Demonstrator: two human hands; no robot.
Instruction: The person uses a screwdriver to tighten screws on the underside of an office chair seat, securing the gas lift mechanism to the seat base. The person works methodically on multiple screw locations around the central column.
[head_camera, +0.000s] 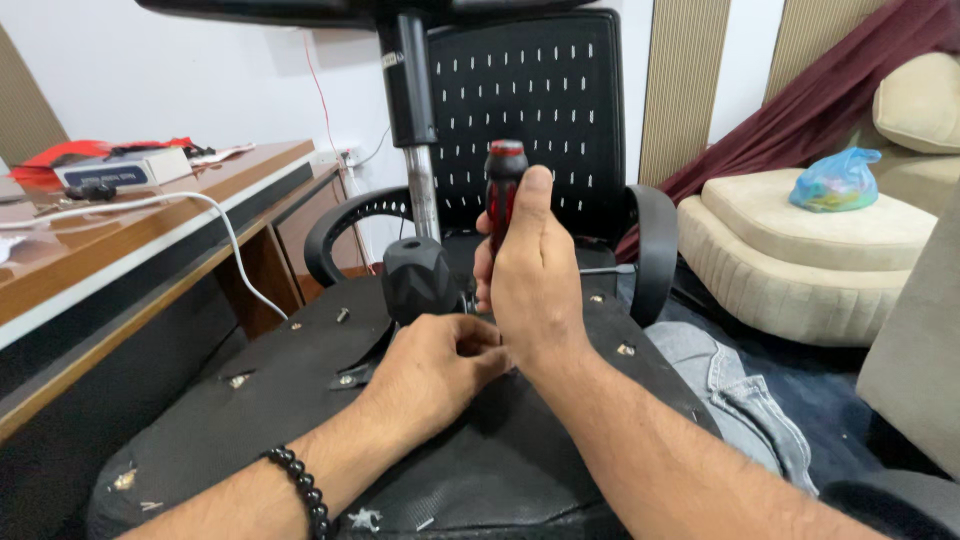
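My right hand is closed around a red-and-black screwdriver, its tip hidden behind my left hand, whose curled fingers pinch something unseen on the upturned chair seat.

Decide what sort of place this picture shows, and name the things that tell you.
Probably a room in a home or small office, used for a repair. A wooden desk stands on one side, a cream sofa on the other, and an upturned office chair lies between them, with the right hand gripping a screwdriver.

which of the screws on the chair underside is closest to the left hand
The screw just left of the left hand, at the edge of the black plate. The other screws sit farther out along the seat's underside.
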